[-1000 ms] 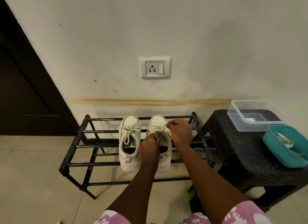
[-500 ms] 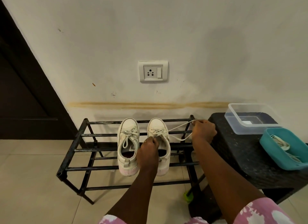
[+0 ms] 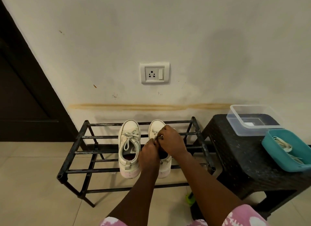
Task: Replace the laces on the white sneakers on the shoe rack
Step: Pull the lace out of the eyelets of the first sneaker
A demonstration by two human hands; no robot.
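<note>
Head view: you will find the two white sneakers side by side on the top tier of the black shoe rack (image 3: 80, 137), toes toward the wall and heels overhanging the front bar. The left sneaker (image 3: 128, 148) is off-white with a pinkish sole edge at the heel. Its tied lace (image 3: 130, 136) forms a bow whose long loops lie down over the tongue. The right sneaker (image 3: 155, 127) matches it in colour.

Both of your hands are on the right sneaker. Your right hand (image 3: 171, 141) lies across the lacing, fingers curled downward and pinching the right-shoe lace (image 3: 154, 131) near the upper eyelets. Your left hand (image 3: 149, 156) sits just nearer you and touches the right hand, with its fingers curled toward the shoe opening. You cannot tell what, if anything, they grip, because the knuckles and the right hand cover that spot.

Note these limits:
- **Right sneaker:** only the toe cap, a little lacing and part of the heel show.
- **Teal tray (image 3: 276, 160):** it sits on the black stool (image 3: 235, 155) to the right of the rack and is cut off by the frame edge. It holds pale laces (image 3: 282, 145) whose number cannot be read.
- **Clear container (image 3: 235, 126):** it stands behind the tray on the same stool, and a small white item on its floor is too indistinct to identify.
- **Green object (image 3: 190, 198):** it lies on the floor between rack and stool, partly hidden by your right forearm.
</note>
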